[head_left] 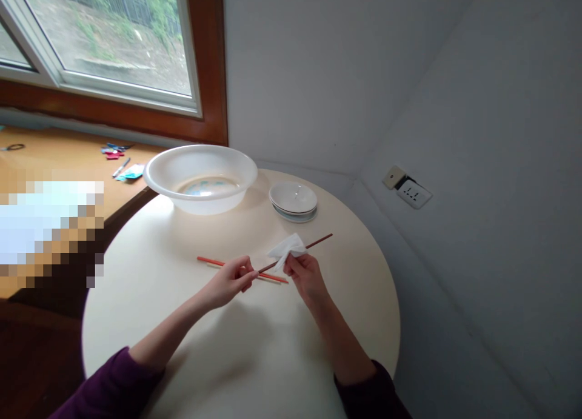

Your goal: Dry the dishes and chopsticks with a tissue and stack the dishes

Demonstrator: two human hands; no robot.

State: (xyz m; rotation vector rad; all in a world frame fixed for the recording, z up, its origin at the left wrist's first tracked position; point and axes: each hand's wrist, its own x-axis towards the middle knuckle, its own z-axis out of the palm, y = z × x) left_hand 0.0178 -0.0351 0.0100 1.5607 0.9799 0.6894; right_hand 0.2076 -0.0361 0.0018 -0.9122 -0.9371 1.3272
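Note:
A dark brown chopstick (319,241) slants across the space above the table, held at its lower left end by my left hand (234,279), whose thumb and fingers pinch it. My right hand (307,276) is closed on a white tissue (291,247), which is folded around the middle of the same chopstick. Its far end sticks out to the upper right past the tissue. Behind and below my left hand, orange-red chopsticks (210,260) lie on the round table; part of them is hidden by that hand.
A wide translucent basin (157,185) with some liquid in it stands at the back of the round white table (136,298). Stacked white dishes (293,197) sit to its right. At left, a wooden desk (82,155) holds scissors, a pen (121,167) and small packets. Walls border the right.

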